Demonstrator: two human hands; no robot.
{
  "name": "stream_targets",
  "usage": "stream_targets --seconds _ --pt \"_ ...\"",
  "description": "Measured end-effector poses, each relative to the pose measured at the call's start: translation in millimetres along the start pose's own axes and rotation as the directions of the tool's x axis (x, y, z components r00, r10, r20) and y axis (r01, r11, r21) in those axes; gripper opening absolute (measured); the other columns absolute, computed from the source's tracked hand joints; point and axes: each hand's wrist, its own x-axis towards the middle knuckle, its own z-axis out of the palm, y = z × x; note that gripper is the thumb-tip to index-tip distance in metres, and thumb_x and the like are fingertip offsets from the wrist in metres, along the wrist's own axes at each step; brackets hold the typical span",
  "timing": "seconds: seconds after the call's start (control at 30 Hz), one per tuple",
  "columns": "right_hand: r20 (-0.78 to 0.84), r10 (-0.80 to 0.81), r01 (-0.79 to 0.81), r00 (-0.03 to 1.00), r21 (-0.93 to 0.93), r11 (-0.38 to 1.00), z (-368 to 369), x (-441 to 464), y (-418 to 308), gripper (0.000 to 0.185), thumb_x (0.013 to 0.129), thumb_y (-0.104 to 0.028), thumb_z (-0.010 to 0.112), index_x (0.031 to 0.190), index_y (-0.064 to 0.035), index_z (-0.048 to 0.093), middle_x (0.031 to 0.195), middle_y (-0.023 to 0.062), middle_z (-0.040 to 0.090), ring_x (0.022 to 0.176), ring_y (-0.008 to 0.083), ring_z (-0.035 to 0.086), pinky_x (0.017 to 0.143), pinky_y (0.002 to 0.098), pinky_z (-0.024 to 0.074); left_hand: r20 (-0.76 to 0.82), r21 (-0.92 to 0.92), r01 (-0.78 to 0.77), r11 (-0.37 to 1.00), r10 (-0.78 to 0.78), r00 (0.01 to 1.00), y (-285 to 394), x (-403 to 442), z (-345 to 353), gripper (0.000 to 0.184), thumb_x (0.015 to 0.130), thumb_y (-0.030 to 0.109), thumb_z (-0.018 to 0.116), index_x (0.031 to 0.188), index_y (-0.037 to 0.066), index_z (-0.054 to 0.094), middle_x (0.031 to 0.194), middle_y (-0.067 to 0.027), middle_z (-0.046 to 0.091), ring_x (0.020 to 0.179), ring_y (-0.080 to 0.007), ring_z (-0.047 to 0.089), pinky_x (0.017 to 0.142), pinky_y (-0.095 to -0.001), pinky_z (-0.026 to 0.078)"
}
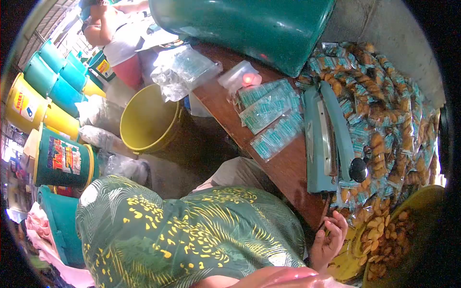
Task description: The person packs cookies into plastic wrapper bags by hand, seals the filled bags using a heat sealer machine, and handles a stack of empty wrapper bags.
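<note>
My right hand (329, 242) is at the lower right with its fingers loosely curled and apart, holding nothing I can see. It is nearest to the table's corner and a yellow tub (353, 266) of small brown baked pieces (382, 235). A teal hand sealer (317, 149) with a black knob stands on the brown table (288, 173). Flat clear packets with teal print (266, 113) are stacked left of the sealer. Bagged twisted pastries (379, 110) form a large pile to its right. My left hand does not show; blurred skin at the bottom edge is unclear.
A large green drum (245, 24) lies behind the table. Clear plastic bags (185, 67) rest at its far end. A yellow bucket (149, 120) is on the floor, with several green and yellow buckets (62, 161) at left. Another person (120, 45) stands at the back.
</note>
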Motion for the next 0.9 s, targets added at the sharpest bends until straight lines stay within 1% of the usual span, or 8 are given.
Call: stream_targets --seconds 0.27,0.33,0.37,0.5,0.57,0.63,0.73,0.9 --pt "0.078 -0.081 0.079 0.994 0.025 0.997 1.0 1.1 -7.3 0.023 0.095 -0.021 0.060 0.108 -0.0026 0.059 0.130 0.0178 0.049 0.099 0.0246 0.058 0.090 0.0380 0.0488 0.492 -0.089 0.233 0.968 -0.161 0.856 102.3 42.5 87.4 0.074 0.092 0.064 0.045 0.144 0.011 0.043 0.141 -0.0102 0.051 0.122 -0.0248 0.054 0.099 -0.0396 0.046" --pt "0.052 -0.120 0.119 0.991 0.005 0.993 0.6 0.0 -6.8 0.021 0.095 -0.019 0.059 0.108 -0.0025 0.059 0.130 0.0179 0.049 0.099 0.0247 0.058 0.090 0.0378 0.0491 0.681 0.403 -0.324 0.856 -0.044 0.731 159.5 27.2 116.1 0.072 0.094 0.061 0.046 0.145 0.010 0.042 0.141 -0.0093 0.052 0.121 -0.0247 0.055 0.098 -0.0385 0.047" --pt "0.037 -0.135 0.136 0.990 -0.009 0.991 -0.1 -1.3 -7.6 0.020 0.095 -0.018 0.059 0.108 -0.0025 0.059 0.130 0.0180 0.049 0.098 0.0248 0.058 0.090 0.0378 0.0492 0.790 0.529 -0.650 0.545 -0.036 0.612 188.9 9.5 132.0 0.070 0.095 0.058 0.048 0.145 0.009 0.041 0.140 -0.0084 0.053 0.119 -0.0244 0.057 0.096 -0.0374 0.049" --pt "-0.101 -0.050 0.052 0.994 0.016 0.999 -2.5 -10.5 -20.6 0.023 0.093 -0.025 0.061 0.103 -0.0040 0.060 0.124 0.0192 0.055 0.100 0.0287 0.060 0.085 0.0401 0.0512 0.917 -0.036 -0.804 0.593 0.340 0.209 272.7 -62.6 198.3 0.053 0.099 0.037 0.053 0.143 0.009 0.044 0.131 -0.0076 0.060 0.118 -0.0227 0.057 0.096 -0.0367 0.048" --pt "-0.078 -0.045 0.047 0.996 0.030 0.998 -10.6 -13.7 -30.3 0.017 0.094 -0.013 0.058 0.108 -0.0023 0.059 0.129 0.0186 0.049 0.104 0.0270 0.057 0.091 0.0360 0.0487 0.710 0.093 -0.995 -0.028 0.703 0.046 306.1 -54.1 222.1 0.042 0.097 0.029 0.055 0.133 0.007 0.055 0.125 -0.0116 0.064 0.116 -0.0277 0.059 0.095 -0.0386 0.049" --pt "-0.068 -0.055 0.051 0.996 -0.056 0.997 -18.9 -19.9 -30.5 0.018 0.094 -0.013 0.058 0.108 -0.0018 0.059 0.128 0.0188 0.050 0.105 0.0274 0.057 0.091 0.0361 0.0486 0.488 0.536 -0.724 -0.435 0.859 -0.155 322.6 -20.5 243.3 0.028 0.092 0.018 0.055 0.114 0.005 0.067 0.110 -0.0143 0.067 0.102 -0.0344 0.062 0.089 -0.0423 0.050" --pt "-0.041 -0.070 0.066 0.997 -0.087 0.994 -31.5 -27.6 -30.4 0.019 0.094 -0.013 0.057 0.109 -0.0006 0.058 0.125 0.0192 0.052 0.107 0.0277 0.056 0.092 0.0362 0.0486 0.529 0.748 -0.492 -0.446 0.848 0.035 323.9 27.9 256.5 0.030 0.089 0.021 0.055 0.114 0.010 0.067 0.106 -0.0161 0.065 0.098 -0.0376 0.060 0.091 -0.0499 0.047" --pt "-0.042 0.027 -0.027 0.999 -0.004 1.000 -42.6 -41.9 -21.2 0.021 0.095 -0.012 0.056 0.111 0.0013 0.057 0.122 0.0195 0.053 0.108 0.0275 0.055 0.093 0.0365 0.0472 0.557 0.733 -0.446 -0.514 0.830 -0.042 315.2 48.7 259.8 0.024 0.087 0.024 0.055 0.099 0.009 0.070 0.098 -0.0163 0.064 0.093 -0.0351 0.060 0.086 -0.0486 0.048"
